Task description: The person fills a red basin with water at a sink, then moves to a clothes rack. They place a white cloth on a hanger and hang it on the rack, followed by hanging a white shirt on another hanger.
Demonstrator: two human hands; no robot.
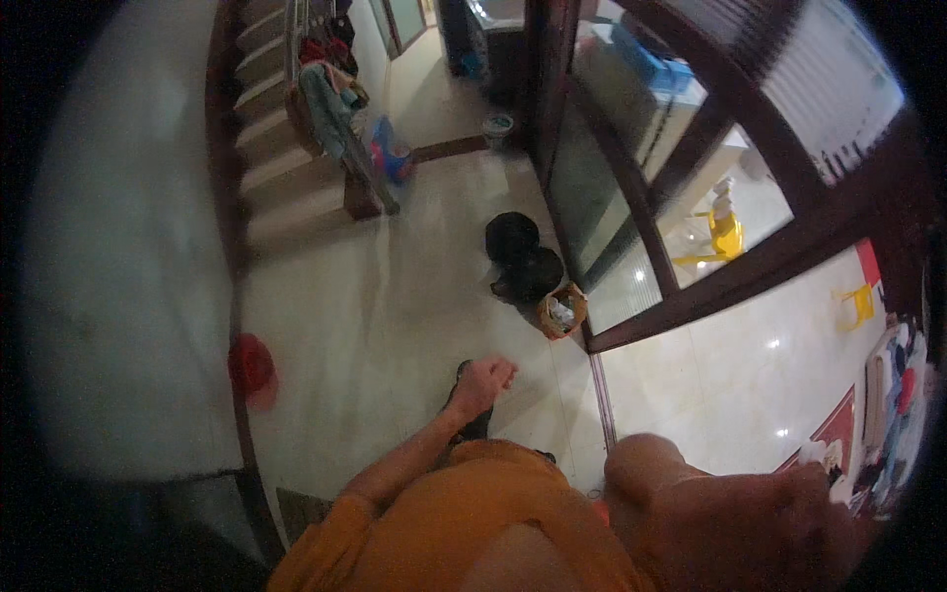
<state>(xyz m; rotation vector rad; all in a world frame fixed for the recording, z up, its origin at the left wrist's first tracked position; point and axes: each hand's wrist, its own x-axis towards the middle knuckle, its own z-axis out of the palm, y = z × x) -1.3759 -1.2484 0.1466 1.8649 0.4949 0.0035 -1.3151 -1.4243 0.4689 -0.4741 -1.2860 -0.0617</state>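
Observation:
My left hand [480, 386] is in front of my orange shirt [464, 513], above the tiled floor. Its fingers are bent inward, and nothing shows in them. Under that hand, a dark shoe [477, 422] is partly visible. On the right, my bare right arm [641, 459] looks bent back close to the camera. What seems to be my right hand [804, 493] is dim and blurred at the lower right, so its fingers cannot be made out.
Ahead on the floor stand two black round objects [528, 271], a woven basket [564, 314] and a white tub [497, 126]. Stairs [276, 148] with clothes on the railing [330, 109] rise at left. A framed glass partition [612, 207] runs along the right. A red object [254, 367] lies by the left wall.

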